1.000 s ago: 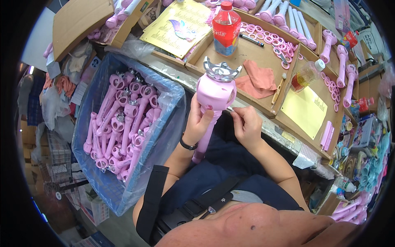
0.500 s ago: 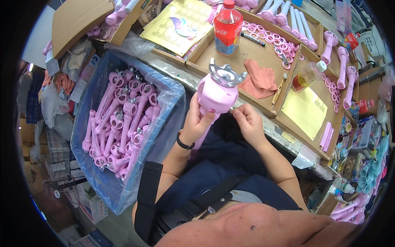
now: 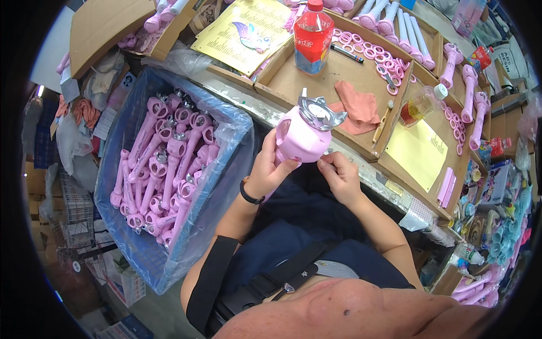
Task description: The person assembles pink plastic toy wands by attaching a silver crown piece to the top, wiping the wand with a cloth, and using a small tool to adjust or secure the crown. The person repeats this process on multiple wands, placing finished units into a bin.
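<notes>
A pink toy wand (image 3: pixel 300 141) with a silver crown on its round, open-sided head is tilted in front of me. My left hand (image 3: pixel 264 170) is closed around it just below the head, thumb pressed on the lower side. Most of the wand's handle is hidden by that hand and wrist. Beside the head's lower right edge, my right hand (image 3: pixel 342 179) pinches thumb and forefinger together. Whatever those fingertips hold, if anything, is too small to make out.
A blue plastic-lined crate (image 3: pixel 230 141) of pink wands stands at my left. Cardboard trays (image 3: pixel 271 85) on the bench hold pink rings (image 3: pixel 379 55), a red-labelled bottle (image 3: pixel 313 42), an orange cloth (image 3: pixel 358 107), a brush (image 3: pixel 381 125), a second bottle (image 3: pixel 422 106) and yellow paper (image 3: pixel 416 152).
The wand's head has turned and tipped to the right, and less of its handle shows. My right hand has dropped slightly, its fingers still pinched.
</notes>
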Available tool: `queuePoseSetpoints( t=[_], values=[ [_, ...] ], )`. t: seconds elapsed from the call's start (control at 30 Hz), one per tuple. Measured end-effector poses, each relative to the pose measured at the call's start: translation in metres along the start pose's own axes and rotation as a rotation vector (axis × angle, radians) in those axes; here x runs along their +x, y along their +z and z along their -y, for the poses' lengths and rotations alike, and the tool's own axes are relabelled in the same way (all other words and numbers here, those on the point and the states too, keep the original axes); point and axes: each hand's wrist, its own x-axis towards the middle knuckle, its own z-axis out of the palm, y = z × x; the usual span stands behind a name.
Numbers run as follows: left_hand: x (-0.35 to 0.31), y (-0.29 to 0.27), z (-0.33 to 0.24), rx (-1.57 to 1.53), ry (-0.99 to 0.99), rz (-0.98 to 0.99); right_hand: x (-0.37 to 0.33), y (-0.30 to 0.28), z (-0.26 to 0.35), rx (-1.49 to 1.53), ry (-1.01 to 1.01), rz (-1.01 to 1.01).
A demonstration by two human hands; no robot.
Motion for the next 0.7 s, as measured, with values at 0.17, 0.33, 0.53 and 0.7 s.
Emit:
queuePoseSetpoints(
  t=[0.17,0.33,0.53,0.7],
  values=[
    [0.007,-0.007,0.004,-0.362,-0.366,-0.008,0.005,0.007,0.010,-0.056,0.070,-0.015],
    [0.015,-0.014,0.009,-0.661,-0.531,-0.056,0.015,0.005,0.033,-0.559,-0.337,-0.161],
    [0.012,-0.011,0.008,-0.614,-0.479,-0.029,0.019,0.006,0.046,-0.562,-0.373,-0.162],
    [0.010,-0.008,0.005,-0.584,-0.467,0.009,0.016,0.002,0.042,-0.557,-0.372,-0.163]
  ],
)
